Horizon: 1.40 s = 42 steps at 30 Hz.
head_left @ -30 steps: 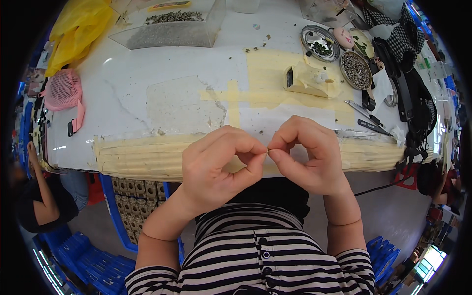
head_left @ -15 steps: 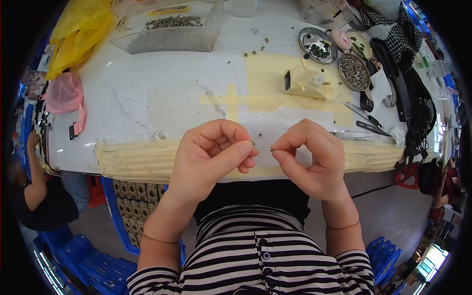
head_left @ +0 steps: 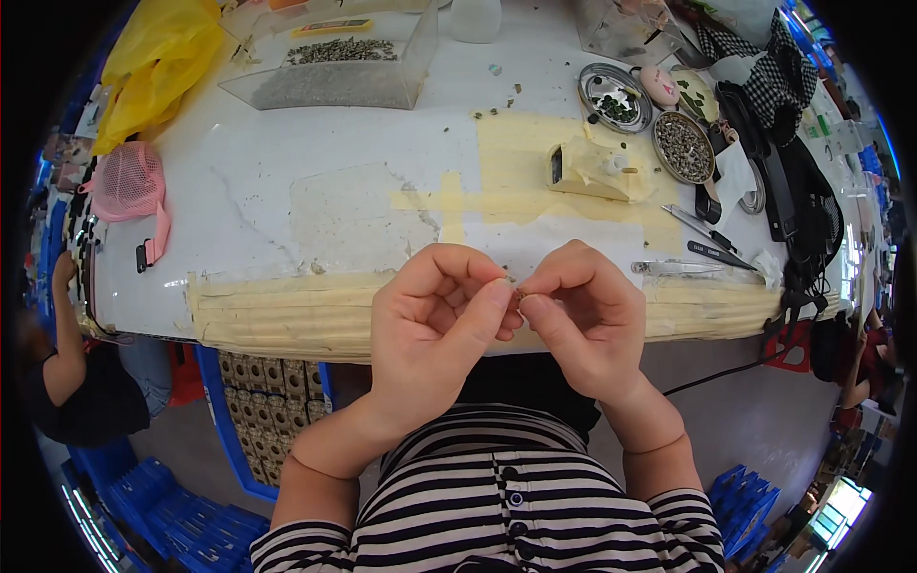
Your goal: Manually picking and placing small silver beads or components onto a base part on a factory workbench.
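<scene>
Just over the near edge of the table, my left hand [head_left: 430,329] and my right hand [head_left: 594,320] meet at the fingertips. Thumb and forefinger of each are pinched together. Tiny dull brownish bits [head_left: 517,287] show where the tips touch, too small to name. My left hand's other fingers curl in behind the pinch. Beyond the hands is a tape-covered block [head_left: 594,172] with a small peg on top. A round dish of small metallic pieces [head_left: 684,146] lies to its right, beside a metal dish holding dark green pieces [head_left: 616,107].
Tweezers [head_left: 718,253] and a pointed tool [head_left: 700,227] lie at the right. A clear bin of small parts [head_left: 334,86] stands far left, near a yellow bag [head_left: 158,72] and pink mesh pouch [head_left: 129,181]. Below the table is a blue crate [head_left: 222,420].
My hands have come together from a small gap, so their pinched fingertips now meet. The left moved right and slightly down, the right moved left.
</scene>
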Motion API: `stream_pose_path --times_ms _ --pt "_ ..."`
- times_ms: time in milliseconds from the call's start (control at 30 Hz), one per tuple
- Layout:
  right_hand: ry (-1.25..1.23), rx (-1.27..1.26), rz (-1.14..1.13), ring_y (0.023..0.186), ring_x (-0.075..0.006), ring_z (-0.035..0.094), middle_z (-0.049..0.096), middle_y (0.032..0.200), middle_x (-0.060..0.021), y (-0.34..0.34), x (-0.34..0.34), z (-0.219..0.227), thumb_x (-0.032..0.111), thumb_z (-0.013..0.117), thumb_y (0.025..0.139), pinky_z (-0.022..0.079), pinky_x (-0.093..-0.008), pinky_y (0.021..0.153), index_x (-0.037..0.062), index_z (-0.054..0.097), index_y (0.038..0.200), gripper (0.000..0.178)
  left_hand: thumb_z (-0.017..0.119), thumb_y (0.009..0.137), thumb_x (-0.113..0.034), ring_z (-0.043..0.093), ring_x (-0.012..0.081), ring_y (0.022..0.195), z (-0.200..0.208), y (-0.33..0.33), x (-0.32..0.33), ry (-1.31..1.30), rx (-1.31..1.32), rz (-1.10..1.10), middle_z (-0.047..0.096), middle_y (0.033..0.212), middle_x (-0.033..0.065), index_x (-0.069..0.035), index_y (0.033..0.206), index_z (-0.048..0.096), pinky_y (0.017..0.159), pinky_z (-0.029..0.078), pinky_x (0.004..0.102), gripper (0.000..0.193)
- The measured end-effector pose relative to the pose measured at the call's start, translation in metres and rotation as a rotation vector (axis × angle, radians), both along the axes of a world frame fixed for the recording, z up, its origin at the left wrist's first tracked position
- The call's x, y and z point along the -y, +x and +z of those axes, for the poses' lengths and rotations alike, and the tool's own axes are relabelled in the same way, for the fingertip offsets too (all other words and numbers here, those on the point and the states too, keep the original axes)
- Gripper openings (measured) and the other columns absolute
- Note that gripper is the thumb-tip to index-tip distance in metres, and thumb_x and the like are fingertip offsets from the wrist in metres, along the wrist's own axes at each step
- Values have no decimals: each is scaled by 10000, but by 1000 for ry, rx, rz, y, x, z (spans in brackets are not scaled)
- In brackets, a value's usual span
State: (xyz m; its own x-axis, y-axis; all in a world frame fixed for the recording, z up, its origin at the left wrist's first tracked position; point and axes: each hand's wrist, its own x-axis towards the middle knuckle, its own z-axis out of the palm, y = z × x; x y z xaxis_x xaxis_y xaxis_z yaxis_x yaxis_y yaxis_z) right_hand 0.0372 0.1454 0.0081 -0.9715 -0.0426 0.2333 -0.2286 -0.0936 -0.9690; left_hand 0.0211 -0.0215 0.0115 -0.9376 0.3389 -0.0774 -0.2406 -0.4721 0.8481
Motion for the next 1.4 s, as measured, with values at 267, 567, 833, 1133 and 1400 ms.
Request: stream_pose_path --times_ms 267,567,833,1133,1400 --pt "237 -215 -104 698 -149 621 650 825 -83 -1 0 -2 -73 704 787 494 -246 626 1 671 908 146 615 926 34 591 68 848 -1 4 -5 -72 -110 71 625 951 41 18 1040 564 771 493 209 125" --pt "318 -256 -172 668 -157 618 652 801 -91 -4 -4 0 -65 718 770 493 -251 604 -7 681 900 147 627 911 40 587 67 838 -1 2 0 -124 -149 64 622 935 33 19 1035 579 741 490 213 135" --pt "405 -244 -118 647 -143 602 641 776 -82 -8 -4 14 -68 700 777 482 -243 581 -15 671 862 104 709 802 66 609 146 700 -7 -6 0 -511 -650 215 648 858 76 14 910 648 633 484 247 134" --pt "391 -217 -58 635 -135 584 623 753 -71 -9 -8 16 -75 687 768 472 -243 572 -18 661 849 103 735 756 83 627 162 687 -2 -15 2 -668 -958 241 656 816 81 3 894 650 586 504 261 181" --pt "385 -210 -132 654 -141 606 641 778 -80 -8 -7 13 -73 693 769 486 -244 587 -13 675 879 127 697 799 77 621 129 744 -8 -9 6 -498 -604 168 648 855 75 12 907 646 669 496 240 136"
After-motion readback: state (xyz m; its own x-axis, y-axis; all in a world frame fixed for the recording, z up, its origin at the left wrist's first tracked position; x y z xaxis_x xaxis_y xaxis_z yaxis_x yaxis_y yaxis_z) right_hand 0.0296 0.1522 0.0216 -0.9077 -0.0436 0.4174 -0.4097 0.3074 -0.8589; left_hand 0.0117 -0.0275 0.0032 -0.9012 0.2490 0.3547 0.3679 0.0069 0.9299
